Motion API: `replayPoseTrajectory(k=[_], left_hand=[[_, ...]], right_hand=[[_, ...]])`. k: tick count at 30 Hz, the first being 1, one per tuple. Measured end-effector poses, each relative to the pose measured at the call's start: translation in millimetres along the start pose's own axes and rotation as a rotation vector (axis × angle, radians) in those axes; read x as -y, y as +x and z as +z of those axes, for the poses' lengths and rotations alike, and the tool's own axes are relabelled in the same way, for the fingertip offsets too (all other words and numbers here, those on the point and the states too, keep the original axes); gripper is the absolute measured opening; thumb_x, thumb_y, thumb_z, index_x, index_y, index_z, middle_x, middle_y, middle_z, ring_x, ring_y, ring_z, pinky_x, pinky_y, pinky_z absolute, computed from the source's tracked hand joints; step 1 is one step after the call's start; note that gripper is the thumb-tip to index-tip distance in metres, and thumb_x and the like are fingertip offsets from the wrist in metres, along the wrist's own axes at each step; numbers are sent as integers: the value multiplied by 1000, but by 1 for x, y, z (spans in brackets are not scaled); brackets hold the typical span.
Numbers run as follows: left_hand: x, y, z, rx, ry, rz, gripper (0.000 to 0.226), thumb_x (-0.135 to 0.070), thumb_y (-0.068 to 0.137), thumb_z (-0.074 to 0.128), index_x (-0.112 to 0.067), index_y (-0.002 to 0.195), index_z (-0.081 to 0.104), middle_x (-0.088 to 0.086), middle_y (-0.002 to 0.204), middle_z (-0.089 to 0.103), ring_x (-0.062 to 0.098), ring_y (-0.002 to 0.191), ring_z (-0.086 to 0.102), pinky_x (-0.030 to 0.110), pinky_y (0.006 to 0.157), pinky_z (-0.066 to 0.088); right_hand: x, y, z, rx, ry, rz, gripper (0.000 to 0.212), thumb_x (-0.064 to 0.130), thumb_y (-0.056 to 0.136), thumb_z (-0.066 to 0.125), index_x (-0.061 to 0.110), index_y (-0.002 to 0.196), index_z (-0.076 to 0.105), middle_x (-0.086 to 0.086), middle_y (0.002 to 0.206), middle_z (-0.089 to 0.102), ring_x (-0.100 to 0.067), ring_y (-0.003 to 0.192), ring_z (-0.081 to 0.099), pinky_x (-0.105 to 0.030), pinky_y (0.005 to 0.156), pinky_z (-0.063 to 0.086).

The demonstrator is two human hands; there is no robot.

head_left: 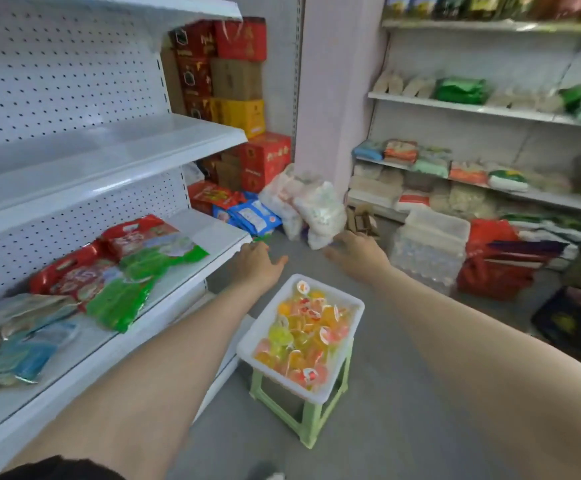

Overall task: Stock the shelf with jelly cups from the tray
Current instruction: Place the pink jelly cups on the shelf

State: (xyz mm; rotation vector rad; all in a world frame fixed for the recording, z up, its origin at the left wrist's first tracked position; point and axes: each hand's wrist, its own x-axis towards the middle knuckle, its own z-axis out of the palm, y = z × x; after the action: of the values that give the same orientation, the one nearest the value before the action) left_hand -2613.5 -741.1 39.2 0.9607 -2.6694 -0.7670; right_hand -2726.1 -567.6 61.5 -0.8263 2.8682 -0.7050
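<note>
A white tray (346, 306) heaped with several yellow, orange and pink jelly cups (301, 336) rests on a pale green stool (311, 415) on the floor. The white shelf (209, 233) stands to the left of it. Both my arms stretch forward above the tray. My left hand (258, 263) hovers beyond the tray's far left corner, near the shelf's right end, fingers relaxed and holding nothing. My right hand (356, 251) floats beyond the tray's far right side, palm down, fingers spread, also holding nothing.
Red and green snack bags (119, 268) and blue packets (29, 355) lie on the lower shelf board. The board above (116, 150) is bare. Cartons (237, 81) stack in the corner, white bags (303, 206) and a clear tub (432, 244) sit on the floor, stocked shelves (490, 109) stand right.
</note>
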Motion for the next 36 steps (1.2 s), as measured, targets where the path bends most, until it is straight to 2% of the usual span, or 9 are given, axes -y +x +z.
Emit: replayPoseTrajectory(k=[4,10,15,18,21,25,31,33,36], left_hand=[[10,44,63,135,18,14,54,-53,92,56,-15,131,53,11,136,49,30,125,47,39,99,43],[57,99,157,362,38,-22,57,-56,88,60,-16,129,56,10,132,55,31,121,51,42,96,47],[108,119,226,645,76,-99,56,-51,87,63,-16,131,55,7,127,56,26,108,59,32,77,48],[139,123,264,779,105,-135,54,-47,86,66,-16,129,56,8,130,57,26,112,59,32,86,49],[164,123,297,871,106,-165,54,-45,85,68,-17,129,57,5,132,58,24,112,59,32,87,50],[187,126,333,959,114,-148,61,-50,85,68,-17,134,55,3,138,55,22,123,54,33,97,47],[203,126,363,1004,147,-143,61,-70,73,64,-32,120,63,-6,118,66,21,113,58,36,88,53],[208,124,369,1014,161,-152,66,-76,65,63,-40,120,60,-6,118,64,23,119,54,39,90,53],[211,124,374,1016,196,-156,67,-75,64,65,-41,121,59,-2,121,62,25,121,50,41,93,51]], right_hand=[[-39,36,47,126,-36,101,56,56,92,52,20,135,53,-6,135,53,-30,128,47,-39,100,42],[-87,76,135,302,27,284,55,56,92,55,19,132,56,-5,132,59,-25,121,54,-33,94,44],[-118,85,216,521,113,447,51,52,92,58,20,132,57,-5,127,62,-24,118,56,-32,97,43],[-135,79,263,630,189,551,49,51,91,61,21,130,59,-5,126,61,-23,116,57,-30,95,43],[-150,75,302,706,218,623,48,50,90,63,23,129,60,-5,127,61,-23,116,57,-30,95,44],[-165,72,340,765,250,692,49,47,88,66,25,131,58,-6,130,59,-22,118,56,-25,93,40],[-174,70,369,782,232,670,60,40,86,72,28,140,51,-6,132,58,-22,119,55,-27,95,40],[-176,71,375,781,224,647,62,39,83,75,28,140,51,-7,130,58,-23,116,56,-26,92,39],[-179,74,379,783,210,628,66,38,80,78,27,140,51,-9,127,57,-23,112,56,-28,93,41]])
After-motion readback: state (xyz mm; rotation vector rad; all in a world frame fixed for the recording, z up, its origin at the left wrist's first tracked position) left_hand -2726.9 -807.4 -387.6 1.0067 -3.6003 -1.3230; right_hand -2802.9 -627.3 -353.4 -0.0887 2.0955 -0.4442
